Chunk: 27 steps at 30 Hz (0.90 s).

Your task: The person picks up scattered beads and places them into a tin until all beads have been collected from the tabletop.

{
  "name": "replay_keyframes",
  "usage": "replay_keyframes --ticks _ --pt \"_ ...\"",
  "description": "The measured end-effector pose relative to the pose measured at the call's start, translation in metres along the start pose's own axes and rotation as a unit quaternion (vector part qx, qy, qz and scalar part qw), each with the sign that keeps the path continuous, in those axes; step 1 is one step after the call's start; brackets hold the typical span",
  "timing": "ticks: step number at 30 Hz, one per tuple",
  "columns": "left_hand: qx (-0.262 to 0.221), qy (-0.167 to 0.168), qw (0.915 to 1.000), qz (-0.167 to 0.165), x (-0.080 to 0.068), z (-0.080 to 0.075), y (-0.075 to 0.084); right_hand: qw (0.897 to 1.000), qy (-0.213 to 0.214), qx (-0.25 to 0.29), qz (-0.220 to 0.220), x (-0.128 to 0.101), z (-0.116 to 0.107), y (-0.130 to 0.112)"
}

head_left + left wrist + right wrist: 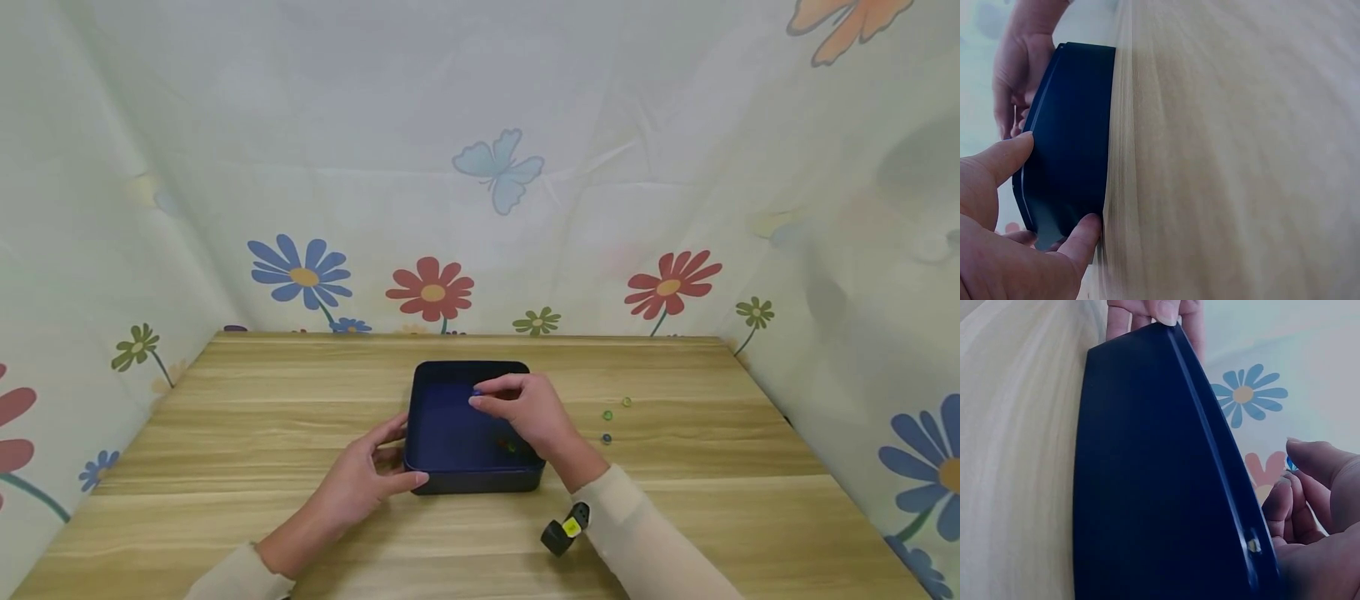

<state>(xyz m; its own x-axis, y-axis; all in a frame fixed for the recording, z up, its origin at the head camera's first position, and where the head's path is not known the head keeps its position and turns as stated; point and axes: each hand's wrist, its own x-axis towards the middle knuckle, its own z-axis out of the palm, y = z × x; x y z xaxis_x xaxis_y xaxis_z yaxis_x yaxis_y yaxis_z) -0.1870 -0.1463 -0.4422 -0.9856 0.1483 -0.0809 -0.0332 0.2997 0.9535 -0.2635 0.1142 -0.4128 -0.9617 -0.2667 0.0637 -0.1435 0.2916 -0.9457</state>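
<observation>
The right hand [528, 412] pinches a tiny blue bead [477, 391] over the dark blue tray [442, 425] on the counter [225, 433], which the left hand [360, 483] holds steady; the round bead could slip and roll away.

The head view looked forward and down from above the near edge of the surface [225, 500], taking in both hands, the tray [450, 433] at the middle, and the flowered cloth [480, 167] behind and at both sides. The left wrist view sat low and very close beside the tray's outer wall [1072, 144], rolled sideways so that the surface stood upright at the right of the frame. The right wrist view was as close and also rolled, looking along the tray's other wall [1147, 487] toward the cloth. All three views shared the tray; each wrist view also caught fingers of the opposite hand past it.
</observation>
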Motion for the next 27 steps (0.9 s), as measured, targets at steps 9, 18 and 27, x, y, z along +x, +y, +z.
replay_keyframes --ticks 9,18,27 --pt "0.001 -0.004 1.0000 0.004 0.000 0.000 -0.001 1.000 -0.008 -0.015 0.009 0.002 0.007 0.000" --pt "0.001 -0.001 1.0000 0.001 -0.001 0.000 0.000 0.999 -0.003 -0.025 0.024 0.008 0.014 0.001" --pt "-0.003 -0.006 1.0000 -0.001 -0.001 0.000 0.000 0.997 -0.007 -0.048 0.059 0.016 0.019 0.003"
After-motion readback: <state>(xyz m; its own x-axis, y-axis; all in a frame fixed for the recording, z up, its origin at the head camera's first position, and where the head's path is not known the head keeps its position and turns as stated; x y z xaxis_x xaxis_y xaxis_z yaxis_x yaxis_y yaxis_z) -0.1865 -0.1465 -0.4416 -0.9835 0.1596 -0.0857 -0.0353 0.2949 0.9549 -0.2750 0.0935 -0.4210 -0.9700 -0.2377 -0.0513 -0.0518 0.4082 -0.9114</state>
